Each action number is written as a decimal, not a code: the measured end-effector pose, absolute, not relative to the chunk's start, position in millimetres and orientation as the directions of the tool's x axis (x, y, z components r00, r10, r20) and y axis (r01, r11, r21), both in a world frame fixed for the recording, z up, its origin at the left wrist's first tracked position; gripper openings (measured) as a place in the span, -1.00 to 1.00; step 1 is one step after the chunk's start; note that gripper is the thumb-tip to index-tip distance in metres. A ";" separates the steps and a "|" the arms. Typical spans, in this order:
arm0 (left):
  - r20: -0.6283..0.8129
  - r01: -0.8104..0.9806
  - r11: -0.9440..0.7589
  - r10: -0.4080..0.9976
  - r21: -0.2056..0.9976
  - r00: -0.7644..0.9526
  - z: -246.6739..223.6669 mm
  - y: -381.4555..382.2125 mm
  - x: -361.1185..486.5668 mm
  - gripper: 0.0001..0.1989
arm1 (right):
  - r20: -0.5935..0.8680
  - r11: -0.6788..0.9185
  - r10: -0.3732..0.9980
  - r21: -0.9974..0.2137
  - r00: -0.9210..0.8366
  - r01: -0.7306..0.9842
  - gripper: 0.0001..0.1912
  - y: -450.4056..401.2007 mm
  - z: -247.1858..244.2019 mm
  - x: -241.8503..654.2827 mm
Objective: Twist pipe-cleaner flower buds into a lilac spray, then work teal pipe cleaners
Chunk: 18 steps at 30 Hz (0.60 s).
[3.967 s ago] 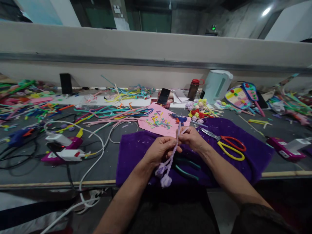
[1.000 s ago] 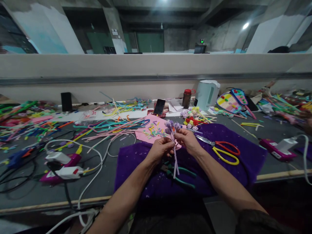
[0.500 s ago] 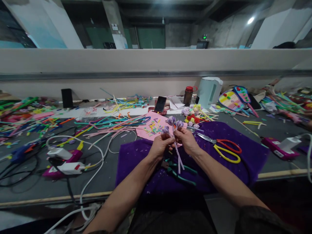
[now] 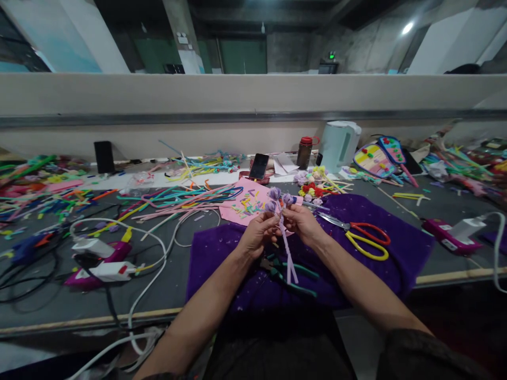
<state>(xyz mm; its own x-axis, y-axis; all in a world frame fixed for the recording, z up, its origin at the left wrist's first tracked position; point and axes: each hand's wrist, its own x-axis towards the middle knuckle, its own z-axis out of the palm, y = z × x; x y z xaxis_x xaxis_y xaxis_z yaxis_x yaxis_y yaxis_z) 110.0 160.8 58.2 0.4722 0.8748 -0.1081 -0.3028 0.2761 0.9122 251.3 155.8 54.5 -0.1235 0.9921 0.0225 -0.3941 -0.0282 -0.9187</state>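
One lilac flower sprig point(image 4: 285, 240), left hand point(image 4: 257, 233) pinching it, right hand point(image 4: 304, 222) likewise

from above and behind, the left hand point(image 4: 255, 233) and right hand point(image 4: 304, 222) are viewed at close range by one head-worn camera, faced forward and down across the desk point(image 4: 172, 282).

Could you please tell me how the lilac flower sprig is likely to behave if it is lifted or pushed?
The lilac flower sprig looks light: the left hand and right hand pinch its slender stem. It is probably bendable yet shape-holding, since the forked ends jut out unsupported. The fuzzy blooms would likely squash rather than snap.
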 end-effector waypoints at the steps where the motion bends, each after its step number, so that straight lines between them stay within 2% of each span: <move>1: -0.105 -0.291 0.270 0.872 0.918 0.477 57.5 161.2 110.1 -0.73 | 0.029 -0.024 0.991 -0.920 -0.127 -0.392 -0.75 155.4 54.1 251.2; 11: -0.023 -0.227 0.148 0.880 0.963 0.474 57.3 157.5 112.5 -0.72 | 0.062 0.015 0.994 -0.897 -0.093 -0.441 -0.75 154.0 52.5 248.7; 15: 0.005 -0.202 0.096 0.893 0.975 0.450 56.5 158.4 111.1 -0.75 | 0.058 0.013 0.993 -0.918 -0.101 -0.397 -0.73 152.4 53.6 250.6; 18: 0.024 -0.197 0.062 0.913 0.978 0.406 59.1 159.4 108.3 -0.75 | 0.042 -0.008 0.986 -0.956 -0.162 -0.293 -0.72 152.8 55.8 255.9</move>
<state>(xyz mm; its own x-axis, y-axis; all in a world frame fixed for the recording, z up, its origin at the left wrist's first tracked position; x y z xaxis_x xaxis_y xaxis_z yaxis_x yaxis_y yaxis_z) 108.3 159.4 59.1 0.4063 0.9135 0.0238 -0.1970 0.0621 0.9784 255.9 152.8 55.8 -0.1619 0.9859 0.0418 -0.2934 -0.0077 -0.9560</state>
